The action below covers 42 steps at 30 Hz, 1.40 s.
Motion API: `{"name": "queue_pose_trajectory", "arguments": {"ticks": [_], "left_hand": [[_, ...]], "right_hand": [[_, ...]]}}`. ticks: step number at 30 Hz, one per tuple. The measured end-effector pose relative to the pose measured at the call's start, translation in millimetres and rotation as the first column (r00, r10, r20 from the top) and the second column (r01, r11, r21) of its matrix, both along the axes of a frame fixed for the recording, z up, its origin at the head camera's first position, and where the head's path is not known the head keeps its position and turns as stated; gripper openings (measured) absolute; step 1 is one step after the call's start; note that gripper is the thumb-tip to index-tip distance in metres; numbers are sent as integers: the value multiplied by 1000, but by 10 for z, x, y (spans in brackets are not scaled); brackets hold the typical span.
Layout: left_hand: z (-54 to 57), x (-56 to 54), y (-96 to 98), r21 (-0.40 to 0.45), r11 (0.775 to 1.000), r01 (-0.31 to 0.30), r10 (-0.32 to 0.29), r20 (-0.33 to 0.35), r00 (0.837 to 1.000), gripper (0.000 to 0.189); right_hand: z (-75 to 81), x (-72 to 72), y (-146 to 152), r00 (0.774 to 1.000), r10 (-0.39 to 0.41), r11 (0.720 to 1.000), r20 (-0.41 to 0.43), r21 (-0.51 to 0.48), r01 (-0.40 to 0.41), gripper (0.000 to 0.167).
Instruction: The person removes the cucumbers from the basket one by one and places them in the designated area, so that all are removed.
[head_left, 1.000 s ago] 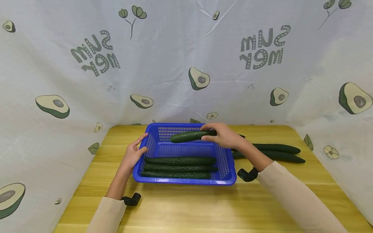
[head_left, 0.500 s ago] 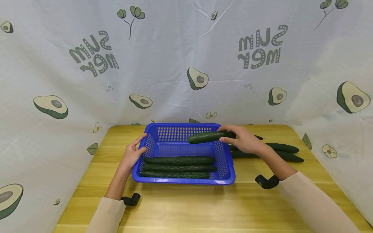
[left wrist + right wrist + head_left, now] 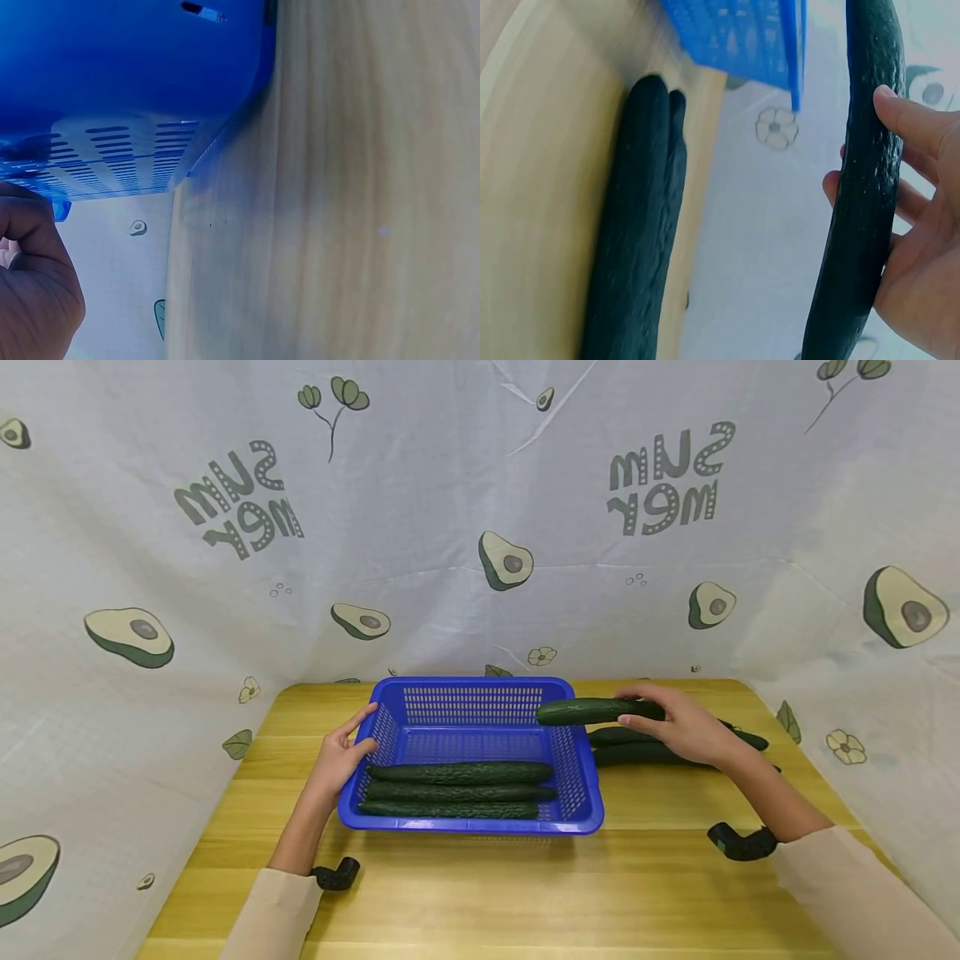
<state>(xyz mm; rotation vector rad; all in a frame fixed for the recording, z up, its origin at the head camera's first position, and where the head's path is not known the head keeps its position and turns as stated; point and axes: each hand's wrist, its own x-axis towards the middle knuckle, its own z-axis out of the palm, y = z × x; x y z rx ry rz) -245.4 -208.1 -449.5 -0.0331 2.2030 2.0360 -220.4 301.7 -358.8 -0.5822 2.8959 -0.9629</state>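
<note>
The right hand (image 3: 686, 727) is gripping a cucumber (image 3: 581, 711) right of centre in the head view, and it's holding it up off the table (image 3: 480, 893)! The cucumber is lying nearly level across the frame, its left tip reaching over the upper right corner of the basket (image 3: 472, 824). In the right wrist view it's running from the top edge to the bottom, with the thumb (image 3: 900, 112) pressing the near side and fingertips (image 3: 831, 186) showing beyond it on the far side.

Over on the left of the head view, the left hand (image 3: 341, 760) is gripping the blue basket by its left rim, thumb lying over the edge. In the left wrist view that hand is showing at the lower left with a finger bending, right beside the slotted wall.

Inside the basket, three cucumbers (image 3: 461, 792) are lying side by side along the near wall, low in the centre of the head view. Right of the basket, two more cucumbers (image 3: 630, 753) are resting together on the table, partly hiding beneath the right hand and forearm; they're filling the left half of the right wrist view.

Pale sleeves (image 3: 281, 910) are covering both forearms at the bottom, and an avocado-print cloth (image 3: 420, 527) is hanging across the whole top of the frame.
</note>
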Motion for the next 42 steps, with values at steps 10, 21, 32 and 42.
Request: {"name": "queue_pose_trajectory", "arguments": {"ticks": [10,21,32,42], "left_hand": [[15,13,-1,3,1000,20,-20,-5,1000,68],[-14,-6,1,12,1000,22,-22,-2,1000,68],[-31,-10,4,8,1000,20,-20,-24,1000,68],[-33,-8,10,14,1000,17,-17,-21,1000,67]], "right_hand": [[-82,102,385,999,-47,998,-18,43,47,48],[-256,138,749,999,-48,998,-20,33,48,45],[-496,226,1019,996,-84,993,-28,84,86,45],[-757,302,1081,997,-81,991,-1,103,81,44]]}}
